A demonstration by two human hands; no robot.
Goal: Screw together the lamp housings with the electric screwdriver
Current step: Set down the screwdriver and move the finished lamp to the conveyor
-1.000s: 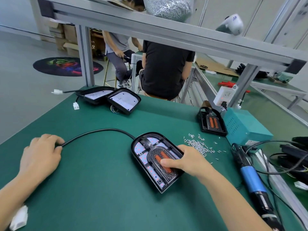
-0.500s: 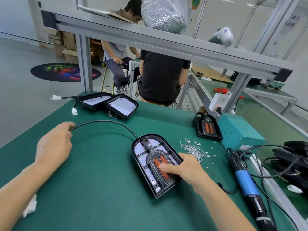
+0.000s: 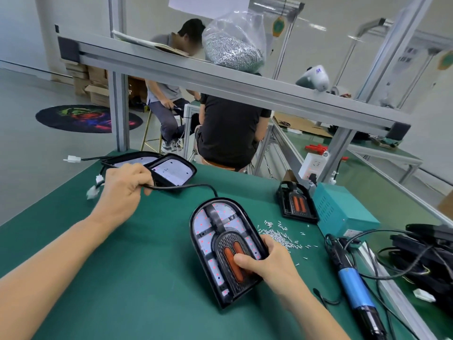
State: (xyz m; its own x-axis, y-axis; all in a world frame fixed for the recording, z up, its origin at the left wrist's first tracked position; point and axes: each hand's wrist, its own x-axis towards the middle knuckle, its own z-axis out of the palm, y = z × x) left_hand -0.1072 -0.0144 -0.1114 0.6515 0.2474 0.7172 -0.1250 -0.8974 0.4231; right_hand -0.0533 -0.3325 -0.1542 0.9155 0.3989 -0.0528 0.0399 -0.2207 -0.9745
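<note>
Two bare hands on the green bench mat (image 3: 147, 278). Left hand (image 3: 122, 190), at ten o'clock, curls its fingers round the thin black cable (image 3: 186, 186) running to the arch-shaped black lamp housing (image 3: 220, 246) lying flat at centre. Right hand (image 3: 267, 263) grips that housing's right edge, thumb pressed on its orange strips. Loose small silver screws (image 3: 282, 235) lie scattered at two o'clock of the housing. Far right, at four o'clock, the blue-and-black electric screwdriver (image 3: 353, 283) lies untouched.
</note>
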